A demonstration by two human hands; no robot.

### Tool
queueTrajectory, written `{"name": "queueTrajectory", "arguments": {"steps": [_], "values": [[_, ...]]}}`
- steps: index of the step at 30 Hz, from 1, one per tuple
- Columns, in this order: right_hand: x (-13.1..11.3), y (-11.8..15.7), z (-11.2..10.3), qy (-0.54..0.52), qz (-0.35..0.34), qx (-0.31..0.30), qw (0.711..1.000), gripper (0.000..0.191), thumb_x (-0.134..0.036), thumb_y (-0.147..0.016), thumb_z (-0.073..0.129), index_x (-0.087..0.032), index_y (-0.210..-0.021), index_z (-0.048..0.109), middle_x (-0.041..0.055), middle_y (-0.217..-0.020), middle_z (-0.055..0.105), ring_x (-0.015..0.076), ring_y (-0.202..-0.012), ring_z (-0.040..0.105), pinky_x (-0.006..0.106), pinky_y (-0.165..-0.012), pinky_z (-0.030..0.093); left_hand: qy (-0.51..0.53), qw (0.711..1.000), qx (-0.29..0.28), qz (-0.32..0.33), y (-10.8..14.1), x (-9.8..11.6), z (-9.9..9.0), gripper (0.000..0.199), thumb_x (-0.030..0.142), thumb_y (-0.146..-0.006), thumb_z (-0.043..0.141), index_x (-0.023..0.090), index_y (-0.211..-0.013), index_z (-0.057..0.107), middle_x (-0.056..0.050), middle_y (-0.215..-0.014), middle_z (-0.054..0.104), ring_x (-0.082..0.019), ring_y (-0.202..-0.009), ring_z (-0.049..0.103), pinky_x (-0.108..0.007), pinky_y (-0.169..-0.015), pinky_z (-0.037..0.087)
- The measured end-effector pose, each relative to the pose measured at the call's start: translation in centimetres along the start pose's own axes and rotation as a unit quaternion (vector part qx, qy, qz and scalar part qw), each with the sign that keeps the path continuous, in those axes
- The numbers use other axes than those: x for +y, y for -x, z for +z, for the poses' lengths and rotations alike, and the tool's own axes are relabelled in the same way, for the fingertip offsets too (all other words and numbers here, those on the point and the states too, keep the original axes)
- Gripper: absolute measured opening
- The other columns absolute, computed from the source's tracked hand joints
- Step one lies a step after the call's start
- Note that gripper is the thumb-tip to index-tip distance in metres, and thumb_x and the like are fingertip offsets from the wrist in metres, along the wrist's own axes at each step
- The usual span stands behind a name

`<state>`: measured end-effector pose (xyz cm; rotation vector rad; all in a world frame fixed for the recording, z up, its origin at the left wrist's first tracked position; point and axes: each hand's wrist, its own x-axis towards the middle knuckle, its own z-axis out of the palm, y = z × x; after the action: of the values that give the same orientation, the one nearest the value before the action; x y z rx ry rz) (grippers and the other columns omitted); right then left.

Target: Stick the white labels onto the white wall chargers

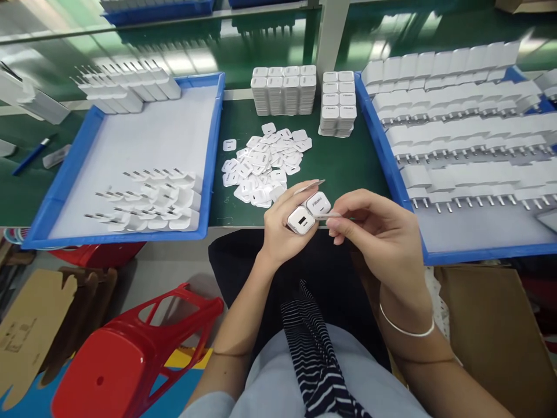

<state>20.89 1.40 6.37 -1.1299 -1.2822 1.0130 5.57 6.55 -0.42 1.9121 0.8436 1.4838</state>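
My left hand (pixel 281 227) is closed around two white USB charger bodies, their end faces turned up towards me. The nearer charger (pixel 301 220) shows a dark rectangular port and a smaller slot. Printed lettering and one slot mark the face of the other charger (pixel 318 203). A thin white piece sticks out edge-on by my left fingertips. Between thumb and forefinger, my right hand (pixel 376 232) pinches a thin white faceplate (pixel 327 215), edge-on, close beside the chargers. Just beyond my hands lies a loose heap of white faceplates (pixel 261 165) on the green tabletop.
Stacked faceplates (pixel 284 93) stand behind the heap, with a second stack (pixel 338 103) to their right. A blue-rimmed tray (pixel 213 157) on the left holds groups of pronged chargers. The right tray (pixel 387 168) carries long charger rows. A red stool (pixel 104 371) stands lower left.
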Motion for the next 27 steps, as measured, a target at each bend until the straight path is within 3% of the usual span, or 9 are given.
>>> {"name": "queueTrajectory", "arguments": {"steps": [4,7,10,15,19,27], "values": [[0.6,-0.3,-0.1,0.061,-0.016,0.027,0.998,0.010,-0.018,-0.087,0.076,-0.023,-0.082,0.069,0.0012,-0.085,0.064,0.0152,-0.075,0.061,0.025,-0.055,0.052,0.000,0.999,0.008,-0.044,0.0,0.0,-0.2,0.038,0.024,-0.080,0.081,0.023,-0.117,0.072,-0.010,-0.127,0.074,-0.028,-0.119,0.069,-0.045,-0.104,0.054],[1.0,-0.4,-0.1,0.099,-0.024,0.008,0.995,0.008,-0.020,-0.089,0.075,-0.024,-0.084,0.070,0.0002,-0.085,0.066,0.0145,-0.075,0.062,0.026,-0.060,0.051,0.018,0.998,0.004,-0.063,-0.1,0.1,-0.4,0.038,0.027,-0.080,0.081,0.024,-0.117,0.073,-0.010,-0.127,0.073,-0.028,-0.120,0.068,-0.046,-0.106,0.053],[1.4,-0.1,0.3,0.076,-0.009,-0.005,0.997,0.004,-0.021,-0.090,0.074,-0.024,-0.091,0.072,-0.0025,-0.080,0.069,0.0108,-0.061,0.060,0.025,-0.056,0.052,0.032,0.998,-0.006,-0.059,-0.1,0.0,-0.4,0.038,0.032,-0.082,0.081,0.024,-0.118,0.073,-0.010,-0.129,0.073,-0.028,-0.120,0.068,-0.045,-0.105,0.054],[1.7,0.3,1.3,0.001,0.048,0.012,0.999,0.016,-0.017,-0.084,0.078,-0.022,-0.100,0.076,-0.0039,-0.068,0.070,0.0101,-0.050,0.061,0.023,-0.047,0.054,0.042,0.998,-0.011,-0.034,0.0,-0.4,-0.2,0.044,0.037,-0.080,0.083,0.024,-0.120,0.072,-0.010,-0.129,0.072,-0.027,-0.121,0.068,-0.044,-0.103,0.055],[1.8,-0.1,2.0,-0.031,0.082,0.007,0.996,0.016,-0.017,-0.081,0.080,-0.020,-0.096,0.077,-0.0035,-0.064,0.070,0.0089,-0.044,0.059,0.022,-0.042,0.053,0.028,0.999,-0.011,-0.036,0.2,-0.6,-0.2,0.040,0.037,-0.084,0.079,0.024,-0.121,0.072,-0.010,-0.129,0.072,-0.027,-0.120,0.068,-0.044,-0.102,0.057],[1.6,-0.1,2.4,-0.018,0.085,0.024,0.996,0.010,-0.023,-0.079,0.083,-0.020,-0.088,0.077,-0.0029,-0.060,0.069,0.0092,-0.042,0.057,0.022,-0.038,0.051,0.049,0.998,-0.014,-0.031,0.4,-0.6,-0.1,0.038,0.032,-0.085,0.078,0.022,-0.121,0.071,-0.011,-0.129,0.072,-0.027,-0.121,0.068,-0.044,-0.102,0.058]]}}
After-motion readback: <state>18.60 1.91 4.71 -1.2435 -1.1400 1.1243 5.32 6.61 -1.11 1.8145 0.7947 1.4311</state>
